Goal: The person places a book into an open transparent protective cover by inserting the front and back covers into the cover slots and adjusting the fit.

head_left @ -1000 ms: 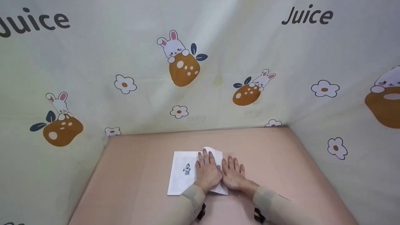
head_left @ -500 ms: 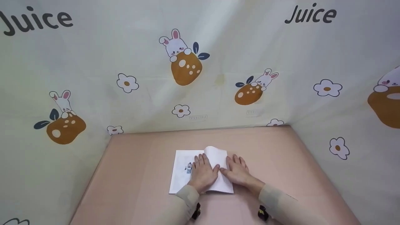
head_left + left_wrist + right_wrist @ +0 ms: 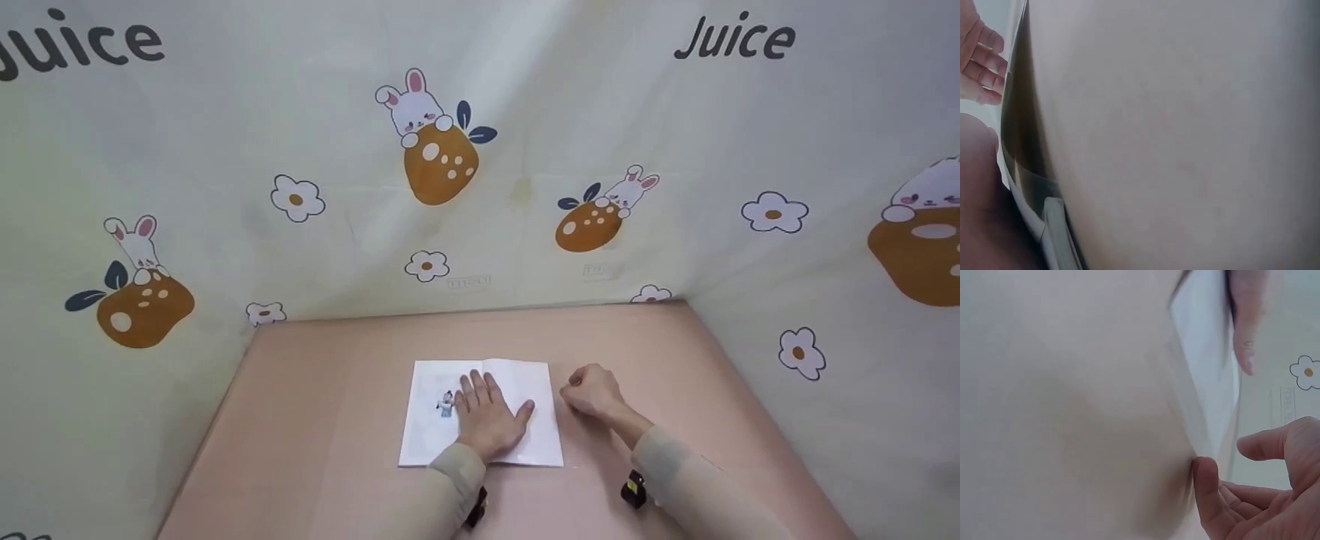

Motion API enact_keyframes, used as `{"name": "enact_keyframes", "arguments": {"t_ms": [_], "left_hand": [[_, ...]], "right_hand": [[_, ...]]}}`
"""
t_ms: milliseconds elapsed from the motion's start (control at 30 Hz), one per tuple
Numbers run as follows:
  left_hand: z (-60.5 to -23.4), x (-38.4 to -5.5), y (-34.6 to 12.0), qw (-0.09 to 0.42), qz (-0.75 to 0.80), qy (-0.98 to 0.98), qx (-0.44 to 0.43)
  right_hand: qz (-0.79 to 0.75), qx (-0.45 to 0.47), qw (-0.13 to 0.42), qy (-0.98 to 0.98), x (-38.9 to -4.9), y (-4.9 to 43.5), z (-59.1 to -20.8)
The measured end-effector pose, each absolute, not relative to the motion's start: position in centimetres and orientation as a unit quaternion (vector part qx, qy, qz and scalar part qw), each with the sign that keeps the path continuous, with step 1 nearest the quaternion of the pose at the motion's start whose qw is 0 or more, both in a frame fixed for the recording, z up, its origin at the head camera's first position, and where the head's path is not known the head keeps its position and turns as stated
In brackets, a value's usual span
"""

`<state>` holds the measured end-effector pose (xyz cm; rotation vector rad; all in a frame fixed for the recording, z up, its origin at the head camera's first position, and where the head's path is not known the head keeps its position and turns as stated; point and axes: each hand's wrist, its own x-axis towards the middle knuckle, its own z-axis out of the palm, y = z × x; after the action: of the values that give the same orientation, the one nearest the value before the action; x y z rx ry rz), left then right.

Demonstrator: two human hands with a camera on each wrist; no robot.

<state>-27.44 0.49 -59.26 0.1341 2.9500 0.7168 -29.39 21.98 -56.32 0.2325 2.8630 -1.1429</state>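
Observation:
An open white booklet (image 3: 536, 442) lies on the table, with a small printed figure (image 3: 445, 403) on its left page. My left hand (image 3: 491, 420) rests on the booklet across its middle, fingers extended and thumb spread onto the right page. Just beyond the booklet's right edge is my right hand (image 3: 596, 391), its fingers loosely bent. The right wrist view shows a gap between that hand's thumb (image 3: 1264, 443) and fingers, with one fingertip (image 3: 1206, 469) near the booklet's corner. Nothing is seen held between them.
The pink-covered table (image 3: 337, 405) extends around the booklet. Pale cloth walls (image 3: 517, 135) printed with rabbits, fruit and flowers rise at the back and both sides. A dark wrist device (image 3: 634, 490) sits under the right forearm.
My right hand has left the right page and moved to the right, its fingers going from extended to bent. The raised page now lies flatter. My left hand stays on the booklet, thumb spread wider.

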Motion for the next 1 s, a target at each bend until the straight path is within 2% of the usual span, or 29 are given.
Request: {"name": "enact_keyframes", "arguments": {"t_ms": [333, 633, 800, 1000], "left_hand": [[-59.7, -28.0, 0.4, 0.064, 0.258, 0.963, 0.043], [-57.0, -27.8, -0.3, 0.072, 0.259, 0.962, 0.058], [-56.9, -28.0, -1.0, 0.068, 0.252, 0.962, 0.074], [-57.0, -28.2, -2.1, 0.077, 0.278, 0.954, 0.086]], "right_hand": [[-0.508, 0.157, 0.087, 0.842, -30.3, 22.6, -56.9], [-0.556, 0.157, 0.083, 0.812, -30.0, 21.8, -56.8], [-0.531, 0.165, 0.077, 0.827, -29.9, 21.4, -56.7], [-0.545, 0.147, 0.099, 0.819, -29.8, 21.0, -56.5]]}}
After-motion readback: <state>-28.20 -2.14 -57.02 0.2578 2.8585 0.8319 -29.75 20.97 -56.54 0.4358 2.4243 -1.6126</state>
